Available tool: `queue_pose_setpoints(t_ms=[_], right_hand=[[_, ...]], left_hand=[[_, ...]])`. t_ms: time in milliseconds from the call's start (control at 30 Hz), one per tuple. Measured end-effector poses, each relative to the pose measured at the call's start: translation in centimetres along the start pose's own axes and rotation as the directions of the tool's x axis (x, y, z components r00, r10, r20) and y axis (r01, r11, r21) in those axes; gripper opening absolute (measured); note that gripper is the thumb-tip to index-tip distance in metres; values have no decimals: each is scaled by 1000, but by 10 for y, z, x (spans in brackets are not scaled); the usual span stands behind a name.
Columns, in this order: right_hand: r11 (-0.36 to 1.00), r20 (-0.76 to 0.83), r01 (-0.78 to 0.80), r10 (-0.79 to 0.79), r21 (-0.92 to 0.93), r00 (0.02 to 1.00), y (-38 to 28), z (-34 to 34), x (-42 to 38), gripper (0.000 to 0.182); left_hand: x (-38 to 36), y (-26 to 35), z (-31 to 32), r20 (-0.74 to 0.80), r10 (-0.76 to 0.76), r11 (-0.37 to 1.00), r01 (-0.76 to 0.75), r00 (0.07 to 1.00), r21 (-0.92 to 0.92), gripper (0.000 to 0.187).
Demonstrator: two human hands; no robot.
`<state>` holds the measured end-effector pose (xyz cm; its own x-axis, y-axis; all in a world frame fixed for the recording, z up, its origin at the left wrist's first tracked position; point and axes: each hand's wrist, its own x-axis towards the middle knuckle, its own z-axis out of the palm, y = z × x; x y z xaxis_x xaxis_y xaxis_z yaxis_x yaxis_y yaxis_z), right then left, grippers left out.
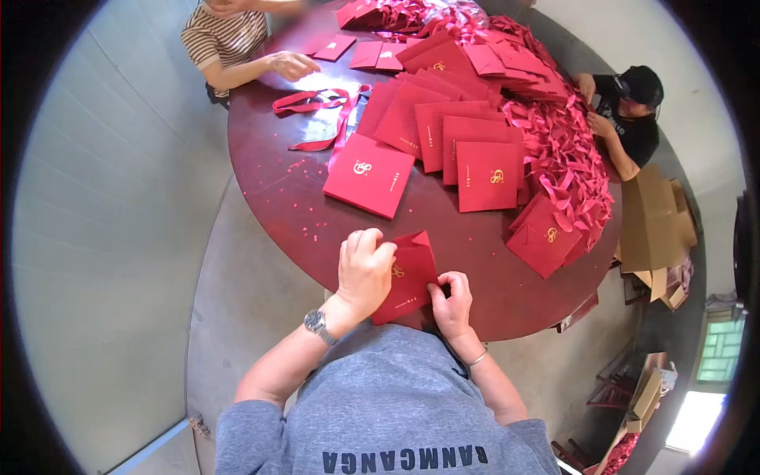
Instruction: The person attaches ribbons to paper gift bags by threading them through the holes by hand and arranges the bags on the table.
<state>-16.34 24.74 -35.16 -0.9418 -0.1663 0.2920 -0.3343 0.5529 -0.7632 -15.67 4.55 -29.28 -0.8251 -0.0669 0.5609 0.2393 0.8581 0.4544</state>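
A small red paper gift bag (413, 273) with gold print stands at the table's near edge, in front of my body. My left hand (366, 265), with a watch at the wrist, is closed on its upper left side, fingers curled at the top. At its lower right edge my right hand (453, 305) pinches the bag between thumb and fingers. Beyond it a red bag with a white-gold emblem (369, 176) lies flat. Several more red bags (486, 176) overlap in a fanned row to the right of that one.
Red ribbons (560, 154) pile along the right side of the round dark-red table (273, 194). A loose red ribbon (317, 103) lies at the left, with small red scraps nearby. Co-workers sit at the far left (226, 39) and right (633, 119). Cardboard boxes (653, 226) stand at right.
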Motion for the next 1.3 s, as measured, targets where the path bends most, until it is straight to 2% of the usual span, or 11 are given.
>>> queue_pose_setpoints(t_ms=[300,367,433,500,600,767,967,1067,1167,1233,1300], right_hand=[[1000,146,21,-17,-22,989,-7,-1,21,23],[988,293,148,-128,-48,948,-15,-10,53,28],[994,120,106,-110,39,987,-29,-2,88,31],[973,172,232,-230,9,958,-52,10,127,32],[866,348,497,-483,54,804,-88,55,177,33],[768,468,638,-583,53,664,-107,180,252,33],[772,648,548,-243,-321,722,-139,263,275,23],[838,613,538,-377,-95,695,-123,252,270,13],[907,624,410,-375,94,686,-101,189,285,11],[835,517,550,-480,22,709,-93,119,288,11],[879,441,473,-399,-67,804,-71,22,267,9]], left_hand=[[7,-7,-15,217,81,977,-34,973,-212,15],[10,-23,-4,338,-160,937,250,927,-243,14],[10,-38,10,346,-258,894,359,902,-269,16],[7,-45,21,432,-429,843,524,793,-124,18],[-1,-42,28,270,-375,891,425,887,-160,16],[-8,-46,33,107,-278,931,295,955,-217,15],[-7,-51,32,84,-305,898,316,949,-305,13],[-6,-51,30,185,-365,857,407,912,-316,14],[11,-56,15,500,-485,682,668,718,-297,20],[15,-71,18,530,-403,684,630,746,-368,19],[16,-83,30,699,-363,443,774,616,-452,24]])
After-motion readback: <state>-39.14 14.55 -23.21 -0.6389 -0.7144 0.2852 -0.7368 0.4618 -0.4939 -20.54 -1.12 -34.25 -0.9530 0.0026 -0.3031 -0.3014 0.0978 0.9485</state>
